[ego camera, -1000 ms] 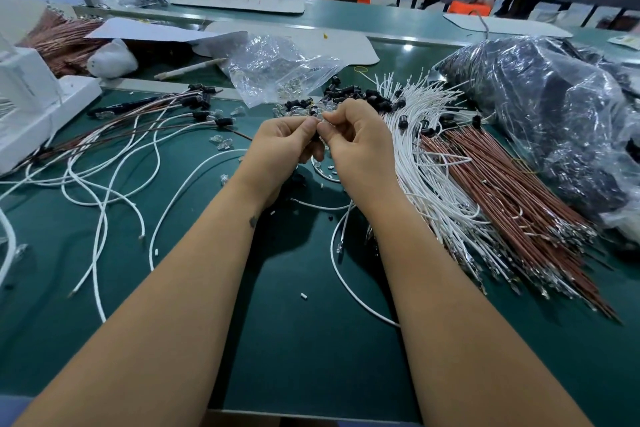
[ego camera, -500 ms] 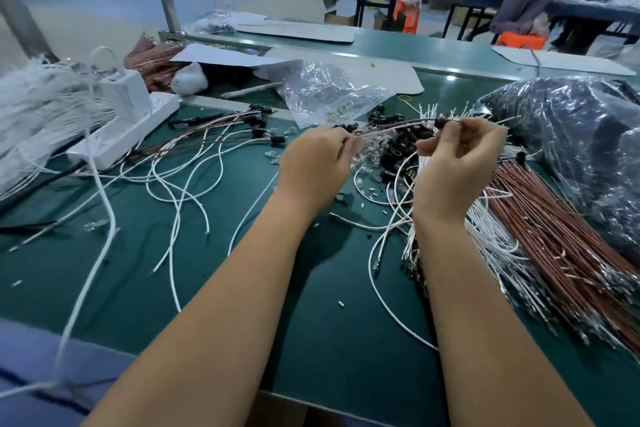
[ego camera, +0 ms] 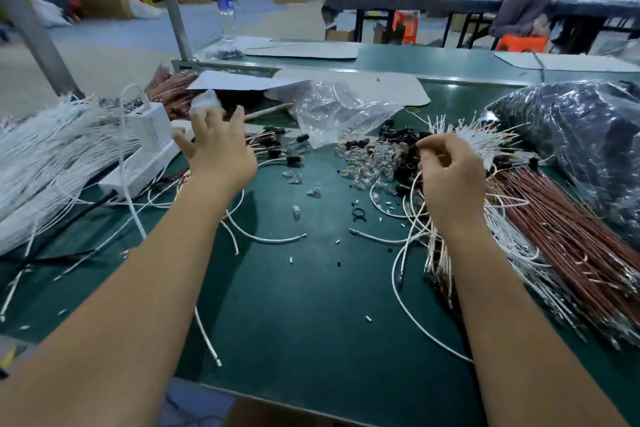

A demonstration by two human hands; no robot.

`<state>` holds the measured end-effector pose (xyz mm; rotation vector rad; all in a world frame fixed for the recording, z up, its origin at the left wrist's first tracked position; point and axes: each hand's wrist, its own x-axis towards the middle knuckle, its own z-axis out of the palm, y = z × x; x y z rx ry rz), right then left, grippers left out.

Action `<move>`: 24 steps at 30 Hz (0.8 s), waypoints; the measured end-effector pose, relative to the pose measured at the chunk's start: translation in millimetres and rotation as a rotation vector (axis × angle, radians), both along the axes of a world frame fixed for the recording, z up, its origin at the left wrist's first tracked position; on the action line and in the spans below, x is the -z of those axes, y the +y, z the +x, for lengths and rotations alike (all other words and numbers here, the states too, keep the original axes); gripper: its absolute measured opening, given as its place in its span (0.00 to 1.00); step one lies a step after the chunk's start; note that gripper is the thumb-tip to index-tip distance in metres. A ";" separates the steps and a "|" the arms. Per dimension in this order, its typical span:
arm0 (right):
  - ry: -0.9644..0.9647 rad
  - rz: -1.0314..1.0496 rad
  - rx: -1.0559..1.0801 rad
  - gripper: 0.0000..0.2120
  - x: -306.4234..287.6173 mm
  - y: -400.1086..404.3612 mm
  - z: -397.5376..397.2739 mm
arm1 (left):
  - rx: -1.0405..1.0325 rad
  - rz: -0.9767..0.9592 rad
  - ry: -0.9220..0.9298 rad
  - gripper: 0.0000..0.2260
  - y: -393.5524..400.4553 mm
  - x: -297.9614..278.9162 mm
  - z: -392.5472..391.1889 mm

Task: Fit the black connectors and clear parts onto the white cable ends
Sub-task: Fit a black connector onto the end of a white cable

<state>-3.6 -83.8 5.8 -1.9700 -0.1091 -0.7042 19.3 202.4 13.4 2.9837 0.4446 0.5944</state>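
My left hand [ego camera: 218, 149] hovers with its fingers spread and nothing in it, above a small heap of cables fitted with black connectors [ego camera: 277, 146]. My right hand [ego camera: 450, 173] has its fingers curled, thumb and forefinger pinching a thin white cable end at the edge of the white cable bundle [ego camera: 485, 139]. Just left of that hand lie the pile of loose black connectors [ego camera: 398, 135] and the scattered clear parts [ego camera: 363, 163]. Loose white cables [ego camera: 263, 237] trail over the green mat [ego camera: 311, 305].
A crumpled clear bag [ego camera: 339, 111] lies behind the parts. Brown cables [ego camera: 571, 236] and a black plastic bag [ego camera: 581, 135] fill the right side. A white power strip [ego camera: 145, 163] and another white cable bundle [ego camera: 52, 156] are at the left. A water bottle [ego camera: 225, 7] stands at the back.
My hands have parted. The left hand let go of the cable, opened and swung left over the fitted cables. The right hand stayed by the white bundle.
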 end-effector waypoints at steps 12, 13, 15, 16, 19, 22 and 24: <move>0.354 -0.285 0.114 0.07 -26.0 -59.1 7.7 | 0.539 -0.413 0.054 0.15 -191.1 38.4 -15.4; 0.438 -0.444 0.097 0.07 -25.2 -57.1 10.4 | 0.539 -0.376 0.099 0.15 -200.2 41.9 -16.7; 0.585 -0.716 0.113 0.11 -21.3 -50.2 16.9 | 0.561 -0.274 0.116 0.14 -206.5 47.4 -17.3; 0.621 -0.801 0.145 0.12 -18.4 -46.3 20.7 | 0.571 -0.251 0.100 0.15 -205.3 49.2 -17.4; 0.600 -0.902 0.284 0.08 -9.1 -32.6 30.0 | 0.570 -0.324 0.029 0.15 -193.5 50.5 -20.6; 0.569 -0.840 0.372 0.12 -2.0 -27.6 36.1 | 0.510 -0.421 -0.134 0.12 -183.2 44.6 -22.8; 0.573 -0.738 0.365 0.13 0.4 -31.2 38.6 | 0.407 -0.473 -0.220 0.12 -175.4 39.7 -20.3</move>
